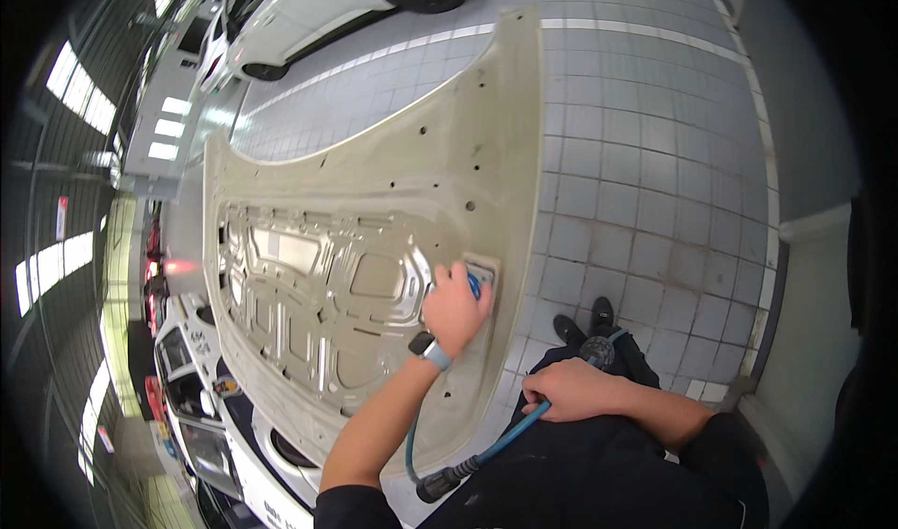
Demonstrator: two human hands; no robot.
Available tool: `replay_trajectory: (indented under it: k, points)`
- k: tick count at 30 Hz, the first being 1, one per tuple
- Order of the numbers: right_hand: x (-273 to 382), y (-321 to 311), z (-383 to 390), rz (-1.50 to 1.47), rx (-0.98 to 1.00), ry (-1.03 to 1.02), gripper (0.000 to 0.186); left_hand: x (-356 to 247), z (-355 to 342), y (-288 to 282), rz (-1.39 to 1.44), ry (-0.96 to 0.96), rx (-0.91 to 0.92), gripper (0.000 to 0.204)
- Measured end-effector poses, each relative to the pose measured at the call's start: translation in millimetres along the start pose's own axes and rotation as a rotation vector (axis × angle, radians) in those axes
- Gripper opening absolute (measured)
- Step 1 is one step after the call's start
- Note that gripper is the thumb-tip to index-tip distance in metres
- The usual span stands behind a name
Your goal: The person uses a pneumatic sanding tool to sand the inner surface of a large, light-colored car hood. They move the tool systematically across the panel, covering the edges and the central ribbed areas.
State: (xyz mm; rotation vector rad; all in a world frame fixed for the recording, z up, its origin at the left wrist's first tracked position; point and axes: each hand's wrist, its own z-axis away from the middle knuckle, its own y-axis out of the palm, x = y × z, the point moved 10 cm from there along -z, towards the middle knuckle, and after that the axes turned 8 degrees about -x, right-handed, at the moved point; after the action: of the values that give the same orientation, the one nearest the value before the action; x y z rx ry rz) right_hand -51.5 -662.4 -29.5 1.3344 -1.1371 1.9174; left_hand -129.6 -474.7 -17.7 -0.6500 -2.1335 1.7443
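A large cream car hood, its ribbed inner side with cut-outs facing me, is raised above the floor. My left hand, with a watch on its wrist, is closed over a sander with a blue top and a pale rectangular base. The sander's base lies against the hood's flat border, close to the edge nearest me. In front of my body, my right hand is wrapped round a blue hose. A dark ribbed connector on the hose hangs below my left forearm.
White cars stand beyond the hood, with another white car at the left. Grey floor tiles lie to the right, bounded by a grey wall. My shoes are close to the hood's edge.
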Motion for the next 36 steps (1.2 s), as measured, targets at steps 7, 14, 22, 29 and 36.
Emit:
replay_trajectory:
  k: [7,14,22,29,36]
  points:
    - [-12.1,-33.2,33.0,-0.018,-0.246,0.166,0.032,-34.5,-135.3,15.3,-0.035,-0.05,-0.148,0.049]
    - [-14.2,-36.5,42.1,-0.041,-0.27,0.143,0.032,-36.4,-157.6,20.1,-0.104,-0.122,-0.148,0.049]
    - [5.9,-5.6,-2.1,-0.076,-0.045,-0.076,0.029,-5.5,0.3,-6.3,-0.008,-0.129,-0.038,0.047]
    - [16.5,21.7,-25.2,-0.054,0.085,-0.178,0.029,25.3,111.5,-28.4,0.073,-0.196,0.02,0.046]
    - [8.9,27.3,-17.4,-0.055,0.114,-0.112,0.03,36.1,82.9,-15.5,0.185,-0.204,0.107,0.045]
